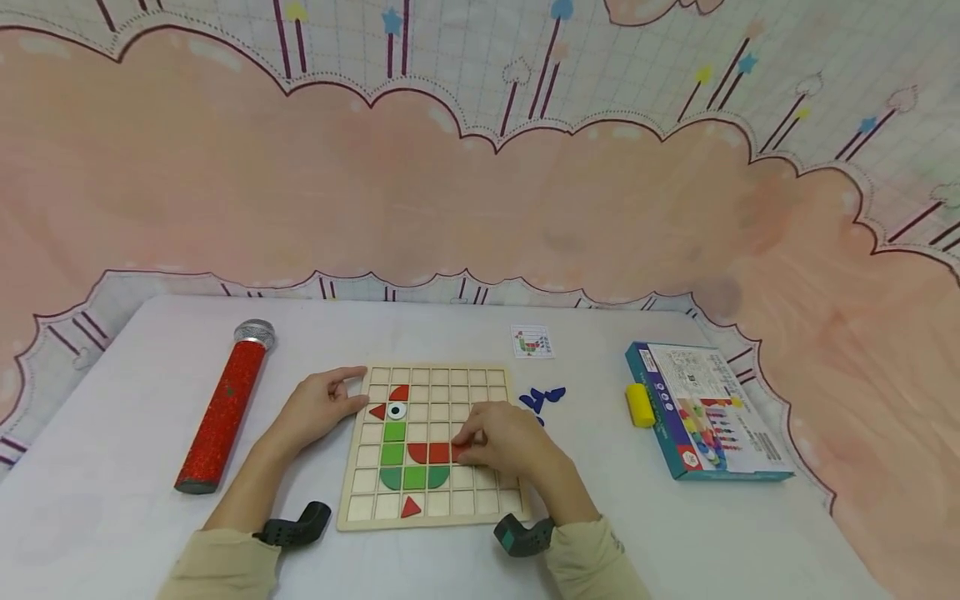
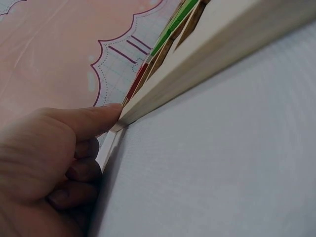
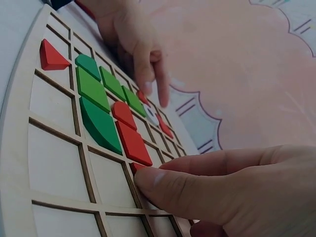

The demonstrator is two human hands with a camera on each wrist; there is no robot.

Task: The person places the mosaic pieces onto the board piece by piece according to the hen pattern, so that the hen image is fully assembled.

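When viewed from the head, shows a gridded wooden board [image 1: 460,504] on the white tabletop [image 1: 90,517], bearing red pieces [image 1: 440,452], green pieces [image 1: 414,477] and a round eye [image 1: 397,410]. Has the left hand [image 1: 318,408] at the upper left edge, with thumb and forefinger spread apart and touching the wood; has the right hand [image 1: 506,437] over the board's middle, with thumb and fingertips pinched together. Also has dark blue pieces [image 1: 555,394] just right of the board, a picture card [image 1: 532,342] beyond them, a yellow cylinder [image 1: 640,406] beside a box [image 1: 720,417] farther right, and a red microphone [image 1: 223,408] on the left. From the left wrist, shows one straight digit touching the board's corner, with other fingers curled below. From the right wrist, shows the right hand pinching a small red piece [image 3: 138,167], mostly hidden by the thumb, at the grid beside a red square [image 3: 133,143].
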